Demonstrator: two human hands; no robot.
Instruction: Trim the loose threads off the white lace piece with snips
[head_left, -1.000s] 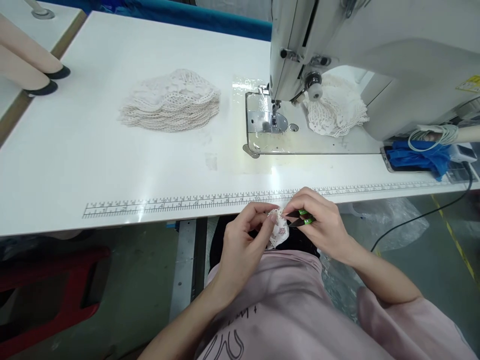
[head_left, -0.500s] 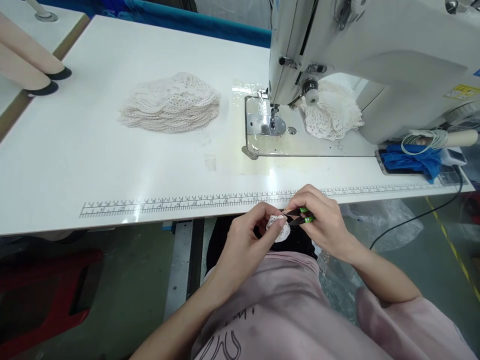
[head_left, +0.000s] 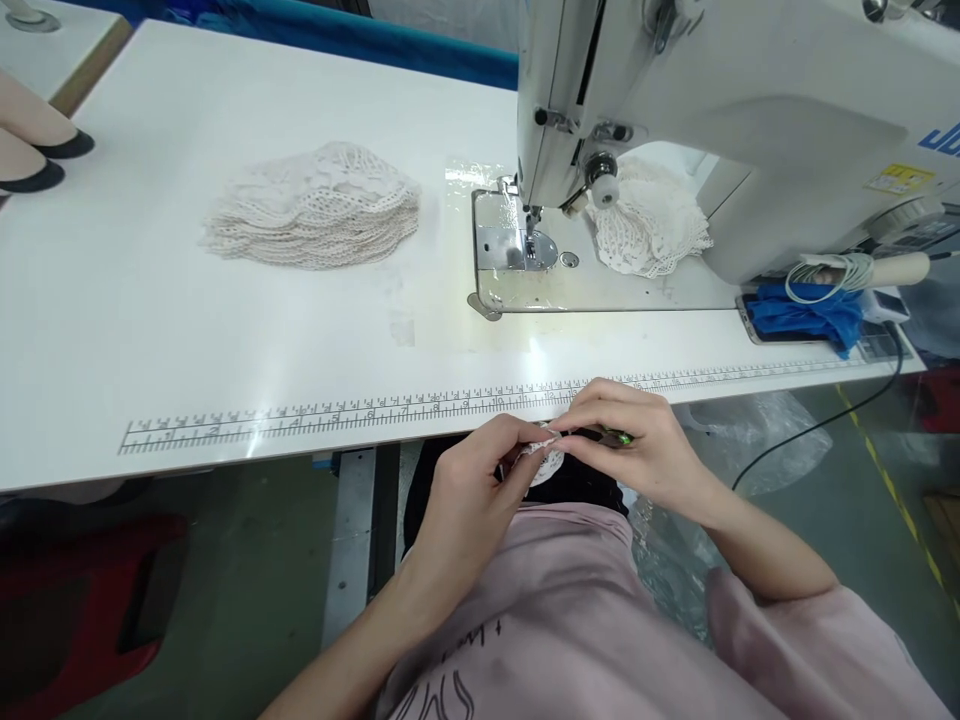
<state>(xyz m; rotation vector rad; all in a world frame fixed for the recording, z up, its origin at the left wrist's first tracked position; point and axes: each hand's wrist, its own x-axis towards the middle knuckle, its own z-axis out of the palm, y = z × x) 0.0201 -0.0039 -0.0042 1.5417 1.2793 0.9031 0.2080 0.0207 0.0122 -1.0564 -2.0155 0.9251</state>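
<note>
Just below the table's front edge, my left hand (head_left: 472, 480) pinches a small white lace piece (head_left: 546, 462) between thumb and fingers. My right hand (head_left: 637, 445) meets it from the right, fingers closed round green-handled thread snips (head_left: 613, 436) whose dark blades point at the lace. Both hands hover over my lap, above a pink shirt (head_left: 570, 610).
A white sewing machine (head_left: 712, 110) stands at the back right, with a bundle of lace (head_left: 649, 225) under its arm. A stack of lace pieces (head_left: 315, 205) lies left of it. A printed ruler (head_left: 390, 410) runs along the table's front edge. Blue cloth (head_left: 806, 312) lies at the right.
The lace piece has been drawn smaller into my left fingers and the snips have tipped lower, more hidden by my right hand. The view has shifted slightly to the right.
</note>
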